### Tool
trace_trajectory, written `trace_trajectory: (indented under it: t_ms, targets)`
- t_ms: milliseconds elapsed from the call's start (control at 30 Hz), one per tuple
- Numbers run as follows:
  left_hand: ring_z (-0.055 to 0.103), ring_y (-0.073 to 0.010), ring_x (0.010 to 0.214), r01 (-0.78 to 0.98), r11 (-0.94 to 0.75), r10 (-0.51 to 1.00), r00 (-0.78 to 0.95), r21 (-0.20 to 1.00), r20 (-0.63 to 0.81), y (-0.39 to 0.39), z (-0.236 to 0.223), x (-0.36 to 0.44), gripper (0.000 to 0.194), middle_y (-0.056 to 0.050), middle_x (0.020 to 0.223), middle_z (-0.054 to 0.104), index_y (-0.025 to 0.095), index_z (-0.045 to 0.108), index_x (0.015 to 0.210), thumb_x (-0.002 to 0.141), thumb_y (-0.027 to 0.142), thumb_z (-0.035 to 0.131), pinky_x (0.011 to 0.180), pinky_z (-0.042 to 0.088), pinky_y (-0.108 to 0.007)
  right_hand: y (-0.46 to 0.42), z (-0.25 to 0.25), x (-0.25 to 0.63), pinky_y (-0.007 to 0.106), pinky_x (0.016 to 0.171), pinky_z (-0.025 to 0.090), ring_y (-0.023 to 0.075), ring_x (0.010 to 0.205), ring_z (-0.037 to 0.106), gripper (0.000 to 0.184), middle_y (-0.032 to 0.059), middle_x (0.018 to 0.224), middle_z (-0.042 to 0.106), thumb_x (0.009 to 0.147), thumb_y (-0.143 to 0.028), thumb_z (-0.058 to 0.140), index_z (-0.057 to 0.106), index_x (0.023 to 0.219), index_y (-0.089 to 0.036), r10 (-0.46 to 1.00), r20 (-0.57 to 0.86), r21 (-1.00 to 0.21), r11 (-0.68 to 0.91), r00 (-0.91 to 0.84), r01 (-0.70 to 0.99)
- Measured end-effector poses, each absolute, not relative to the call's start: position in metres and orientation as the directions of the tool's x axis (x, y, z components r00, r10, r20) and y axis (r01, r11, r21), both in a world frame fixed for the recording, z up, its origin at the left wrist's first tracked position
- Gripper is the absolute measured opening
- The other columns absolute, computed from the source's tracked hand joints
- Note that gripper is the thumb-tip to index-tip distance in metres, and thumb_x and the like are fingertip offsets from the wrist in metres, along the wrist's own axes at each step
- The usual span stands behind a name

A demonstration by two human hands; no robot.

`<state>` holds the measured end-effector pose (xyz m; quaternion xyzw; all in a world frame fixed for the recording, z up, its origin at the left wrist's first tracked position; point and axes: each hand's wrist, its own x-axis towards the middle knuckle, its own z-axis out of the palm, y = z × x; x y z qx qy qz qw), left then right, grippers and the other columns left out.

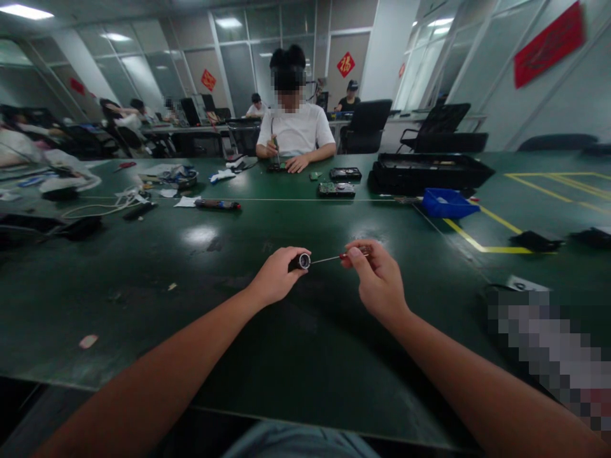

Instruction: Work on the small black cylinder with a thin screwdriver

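Observation:
My left hand [275, 275] is closed round a small dark cylindrical part [302, 261] with a pale metallic ring at its open end. The rest of that part is hidden by my fingers. In my right hand [382, 277] is a screwdriver [329, 259], gripped by its reddish-brown handle. Its thin metal shaft points left, the tip at or close to the cylinder's rim; whether they touch I cannot tell. Both hands are above the green table [305, 356], near its middle.
Across the table a person [296, 130] in a white shirt works on a circuit board. Hard drives [337, 189], a long black case [429, 172] and a blue bin [449, 203] stand at the far right. A dark tool [217, 204] and cables [107, 207] lie left.

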<state>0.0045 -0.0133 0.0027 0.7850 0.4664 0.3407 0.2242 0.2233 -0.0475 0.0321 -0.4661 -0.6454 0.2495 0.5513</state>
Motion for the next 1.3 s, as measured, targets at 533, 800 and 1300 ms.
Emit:
trace_trajectory:
  t_ms: [533, 800, 1300]
  targets:
    - [0.056, -0.0249, 0.121, 0.568, -0.517, 0.856, 0.364, 0.640, 0.368, -0.010, 0.002, 0.001, 0.038, -0.005, 0.127, 0.066, 0.026, 0.064, 0.126, 0.088, 0.023, 0.068, 0.107, 0.039, -0.043, -0.044, 0.030, 0.223, 0.038, 0.078, 0.055, 0.0232, 0.086, 0.075, 0.020, 0.0071, 0.089, 0.076, 0.096, -0.038, 0.054, 0.062, 0.103, -0.021, 0.895, 0.446, -0.808, 0.406, -0.005, 0.427]
    - [0.057, -0.0241, 0.118, 0.574, -0.528, 0.849, 0.371, 0.626, 0.376, -0.011, 0.002, 0.000, 0.037, -0.004, 0.126, 0.067, 0.025, 0.065, 0.125, 0.088, 0.024, 0.068, 0.104, 0.041, -0.042, -0.042, 0.029, 0.224, 0.038, 0.081, 0.055, 0.0223, 0.088, 0.074, 0.021, 0.0072, 0.091, 0.076, 0.096, -0.037, 0.055, 0.063, 0.104, -0.020, 0.911, 0.410, -0.836, 0.396, -0.047, 0.381]
    - [0.058, -0.0250, 0.117, 0.561, -0.543, 0.838, 0.401, 0.624, 0.369, -0.011, 0.003, 0.001, 0.037, -0.006, 0.124, 0.068, 0.025, 0.066, 0.124, 0.087, 0.022, 0.068, 0.104, 0.042, -0.044, -0.043, 0.034, 0.225, 0.033, 0.067, 0.049, 0.0207, 0.072, 0.070, 0.028, 0.0047, 0.077, 0.074, 0.094, -0.047, 0.056, 0.066, 0.088, -0.021, 0.904, 0.428, -0.763, 0.352, 0.016, 0.542]
